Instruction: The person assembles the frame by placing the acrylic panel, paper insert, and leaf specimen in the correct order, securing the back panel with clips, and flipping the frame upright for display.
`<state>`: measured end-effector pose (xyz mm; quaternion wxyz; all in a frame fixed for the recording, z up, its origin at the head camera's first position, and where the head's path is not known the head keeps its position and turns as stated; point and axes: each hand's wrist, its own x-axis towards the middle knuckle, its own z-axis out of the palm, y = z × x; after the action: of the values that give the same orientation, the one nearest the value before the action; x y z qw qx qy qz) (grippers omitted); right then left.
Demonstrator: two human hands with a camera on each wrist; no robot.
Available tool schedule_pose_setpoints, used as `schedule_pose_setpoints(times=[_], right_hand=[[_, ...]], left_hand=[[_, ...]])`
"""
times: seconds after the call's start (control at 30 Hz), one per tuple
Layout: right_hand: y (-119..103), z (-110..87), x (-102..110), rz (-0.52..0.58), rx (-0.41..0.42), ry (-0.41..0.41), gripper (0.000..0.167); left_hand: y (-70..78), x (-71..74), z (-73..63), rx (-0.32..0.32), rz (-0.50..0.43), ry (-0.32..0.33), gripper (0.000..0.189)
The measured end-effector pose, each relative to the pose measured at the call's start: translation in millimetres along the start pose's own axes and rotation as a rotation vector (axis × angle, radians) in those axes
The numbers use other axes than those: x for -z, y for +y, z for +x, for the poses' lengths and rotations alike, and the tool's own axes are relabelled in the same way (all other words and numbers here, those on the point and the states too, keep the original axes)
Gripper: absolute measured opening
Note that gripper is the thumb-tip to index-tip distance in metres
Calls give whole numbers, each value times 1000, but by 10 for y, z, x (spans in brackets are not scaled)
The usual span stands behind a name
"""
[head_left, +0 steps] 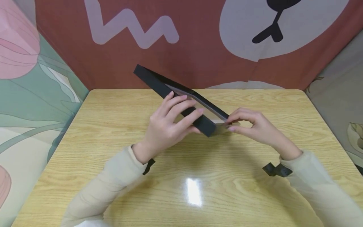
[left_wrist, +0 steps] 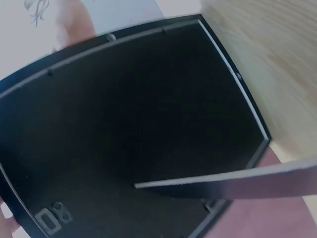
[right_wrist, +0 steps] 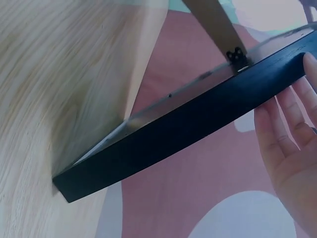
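A black picture frame [head_left: 153,80] is held tilted above the table in the head view, its thick side toward me. My left hand [head_left: 168,124] grips that side, fingers spread over it and thumb underneath. At the near right corner my right hand [head_left: 252,124] pinches with thumb and fingertips, where thin see-through material [head_left: 220,128] shows. The left wrist view shows the frame's dark back [left_wrist: 114,109] with a stand leg [left_wrist: 237,183] sticking out and a small hanger [left_wrist: 49,220]. In the right wrist view fingers [right_wrist: 277,124] lie along the black side [right_wrist: 183,124].
The wood-grain table [head_left: 158,201] lies beneath both hands, with a bright light reflection on it. A red printed backdrop [head_left: 198,63] rises behind its far edge. Patterned cloth [head_left: 65,107] hangs at the left, and more stands at the right.
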<state>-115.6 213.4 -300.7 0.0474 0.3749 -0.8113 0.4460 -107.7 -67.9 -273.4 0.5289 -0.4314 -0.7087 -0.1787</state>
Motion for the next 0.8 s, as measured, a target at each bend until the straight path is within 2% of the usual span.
schedule_pose_setpoints(times=[0.13, 0.27, 0.37, 0.47, 0.6, 0.8], right_hand=[[-26, 1, -53, 2, 47, 2, 29], [-61, 1, -105, 16, 104, -15, 31], [-83, -6, -117, 24, 107, -43, 32], [-86, -19, -91, 13, 61, -84, 32], [-50, -38, -24, -30, -28, -151, 30], [30, -67, 46, -105, -161, -235, 27]], left_hand=[[-119, 2, -65, -12, -99, 5, 36], [-263, 32, -115, -39, -205, -36, 39], [-332, 63, -132, -52, -256, -72, 42], [-332, 83, -135, -57, -255, -93, 53], [-262, 82, -124, -34, -202, -70, 62], [-152, 61, -96, 0, -139, 13, 50]])
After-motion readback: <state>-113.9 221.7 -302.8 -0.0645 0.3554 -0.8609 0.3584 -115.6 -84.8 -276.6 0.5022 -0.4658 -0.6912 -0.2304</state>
